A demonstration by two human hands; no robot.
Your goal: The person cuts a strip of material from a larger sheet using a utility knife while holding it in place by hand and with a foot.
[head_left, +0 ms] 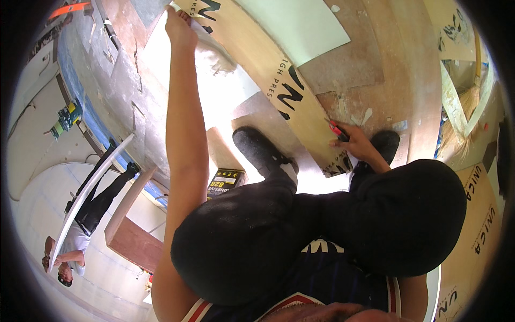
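A long tan plywood strip (252, 59) printed with black lettering lies diagonally before me. My left hand (181, 22) is at its far upper end, fingers curled over the edge. My right hand (351, 142) holds a red-and-black cutter (339, 130) at the strip's near end, by its right edge. Beneath are patched brown boards (348, 75) and a pale sheet (324, 29). I squat with a dark shoe (252, 142) on either side of the strip's near end.
A black-and-yellow container (222, 180) sits beside my left leg. At left, a person (91, 214) carries a long white panel (91, 190); a green tool (67, 115) lies behind. Printed boards (472, 225) and a pale frame (456, 102) are at right, a brown board (134, 239) at lower left.
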